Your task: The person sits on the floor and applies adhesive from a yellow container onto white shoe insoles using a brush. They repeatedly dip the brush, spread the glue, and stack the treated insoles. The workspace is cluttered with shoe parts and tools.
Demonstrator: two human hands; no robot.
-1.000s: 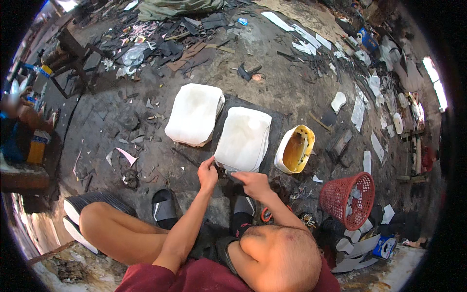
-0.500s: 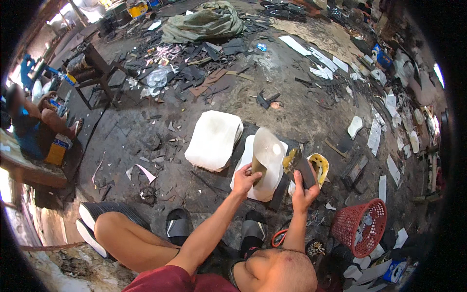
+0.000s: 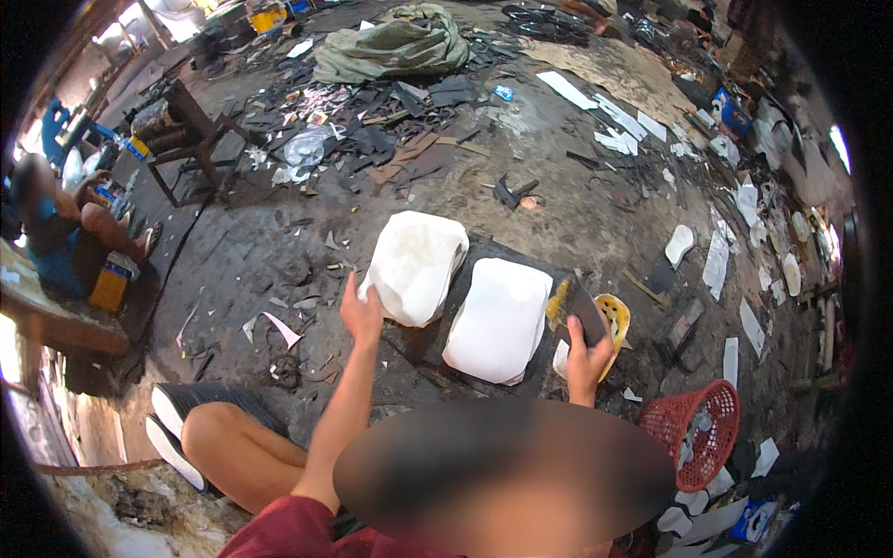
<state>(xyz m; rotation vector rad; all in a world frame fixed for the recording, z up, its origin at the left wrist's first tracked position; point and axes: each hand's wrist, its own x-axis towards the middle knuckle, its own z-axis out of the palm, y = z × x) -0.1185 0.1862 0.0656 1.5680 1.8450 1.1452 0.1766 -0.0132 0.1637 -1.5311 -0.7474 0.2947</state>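
Note:
Two white, cushion-like sheets lie side by side on a dark mat [image 3: 484, 249] on the dirt floor. My left hand [image 3: 361, 312] touches the near-left edge of the left white sheet [image 3: 417, 265], fingers apart. The right white sheet [image 3: 499, 321] lies flat between my hands. My right hand [image 3: 588, 360] is shut on a dark flat piece [image 3: 581, 314] with a yellowish smear at its top, held upright just right of that sheet. A yellow container [image 3: 618, 321] sits right behind that piece, partly hidden by it.
A red plastic basket [image 3: 702, 432] stands at my right. My bent leg and black-and-white sandal [image 3: 177, 414] lie at lower left. Another person [image 3: 56, 232] sits at far left near a wooden stool [image 3: 186, 139]. Black and white scraps and a green sack [image 3: 391, 46] litter the floor.
Both hands were at the right white sheet's near edge, then my left hand lifted it. Now it lies flat, my left hand has gone to the left sheet, and my right holds the dark piece.

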